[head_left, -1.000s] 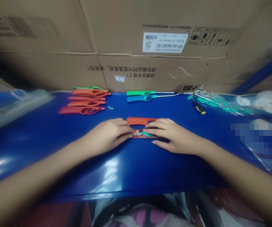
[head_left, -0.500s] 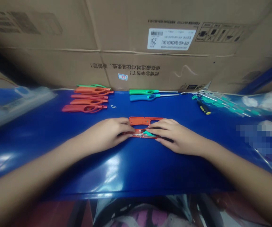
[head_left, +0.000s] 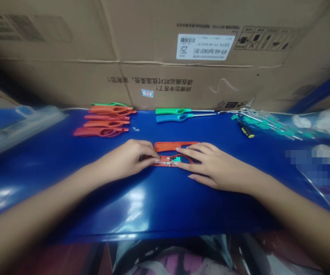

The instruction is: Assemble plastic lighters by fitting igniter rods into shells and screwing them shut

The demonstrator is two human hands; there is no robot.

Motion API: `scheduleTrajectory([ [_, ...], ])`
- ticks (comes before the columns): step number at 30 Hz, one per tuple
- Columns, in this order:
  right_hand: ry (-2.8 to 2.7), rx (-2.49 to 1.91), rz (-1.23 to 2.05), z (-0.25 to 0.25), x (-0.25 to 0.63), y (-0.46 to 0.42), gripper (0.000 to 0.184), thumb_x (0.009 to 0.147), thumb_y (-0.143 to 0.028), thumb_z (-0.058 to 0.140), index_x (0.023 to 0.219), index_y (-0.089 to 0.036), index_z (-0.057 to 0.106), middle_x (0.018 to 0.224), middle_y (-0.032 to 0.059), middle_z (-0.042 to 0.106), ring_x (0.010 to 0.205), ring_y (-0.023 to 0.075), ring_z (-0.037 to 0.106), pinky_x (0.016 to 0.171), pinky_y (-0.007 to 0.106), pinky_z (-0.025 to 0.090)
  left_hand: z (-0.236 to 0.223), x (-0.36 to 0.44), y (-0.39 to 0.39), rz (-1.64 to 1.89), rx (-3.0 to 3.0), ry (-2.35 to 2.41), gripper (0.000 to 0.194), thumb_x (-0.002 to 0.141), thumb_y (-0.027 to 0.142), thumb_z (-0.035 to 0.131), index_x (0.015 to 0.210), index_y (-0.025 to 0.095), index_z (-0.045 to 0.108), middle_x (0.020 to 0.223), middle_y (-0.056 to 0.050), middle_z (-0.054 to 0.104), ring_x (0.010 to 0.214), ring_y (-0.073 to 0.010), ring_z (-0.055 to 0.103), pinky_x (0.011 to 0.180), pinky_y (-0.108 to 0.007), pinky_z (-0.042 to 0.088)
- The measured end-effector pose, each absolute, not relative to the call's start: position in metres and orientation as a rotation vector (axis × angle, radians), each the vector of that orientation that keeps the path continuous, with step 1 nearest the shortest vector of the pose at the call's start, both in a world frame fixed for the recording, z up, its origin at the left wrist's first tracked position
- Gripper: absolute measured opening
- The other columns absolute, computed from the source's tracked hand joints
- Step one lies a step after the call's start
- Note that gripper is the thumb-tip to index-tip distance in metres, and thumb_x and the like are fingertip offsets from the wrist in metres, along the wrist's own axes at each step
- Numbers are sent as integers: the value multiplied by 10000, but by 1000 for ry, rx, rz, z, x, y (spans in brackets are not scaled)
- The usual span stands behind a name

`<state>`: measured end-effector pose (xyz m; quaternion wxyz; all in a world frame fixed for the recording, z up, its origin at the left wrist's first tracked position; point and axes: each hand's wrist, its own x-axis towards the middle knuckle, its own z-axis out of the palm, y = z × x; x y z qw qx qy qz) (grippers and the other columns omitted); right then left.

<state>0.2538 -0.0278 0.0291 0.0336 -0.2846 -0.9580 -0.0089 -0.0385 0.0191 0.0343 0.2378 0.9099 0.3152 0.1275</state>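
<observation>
Two lighters (head_left: 169,111) and a screwdriver (head_left: 245,130) lie beyond. The left hand (head_left: 134,154) pinches an orange casing (head_left: 167,163); the spread right hand (head_left: 218,165) overlaps it.

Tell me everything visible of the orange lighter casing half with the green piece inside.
The orange lighter casing half looks like plastic, long and hollow, with a curved rim toward the right. It lies open side up on the blue table, holding the green piece and pale parts. The left hand touches its left end; the right hand touches it and hides its right end.
</observation>
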Motion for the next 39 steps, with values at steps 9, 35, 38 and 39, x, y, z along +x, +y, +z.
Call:
scheduleTrajectory([
  [9,-2743,-846,66,26,259,-26,402,999,-291,505,1381,-201,587,1358,149,617,1256,271,564,1035,480,455,33,-42,26,354,2444,747,186,951,272,629,1042,215,781,980,-55,747,869,-162,710,810,-256,540],
  [35,-2901,-841,206,18,248,-27,503,1025,-394,460,1509,-259,438,1519,83,494,1372,291,426,1147,574,321,35,-35,14,347,2429,860,167,919,278,647,995,179,758,912,-49,716,744,-136,665,636,-228,506],
  [38,-2858,-865,213,16,250,-25,523,1012,-405,491,1505,-238,445,1515,115,491,1370,280,441,1148,544,334,34,-35,14,341,2427,850,178,928,281,635,1018,181,752,931,-53,713,755,-138,663,651,-234,509],
  [39,-2847,-870,203,16,250,-24,528,1008,-408,499,1504,-235,445,1514,126,490,1370,282,443,1142,542,342,34,-35,15,337,2427,843,177,929,277,633,1018,182,753,943,-55,713,763,-140,664,659,-236,512],
])
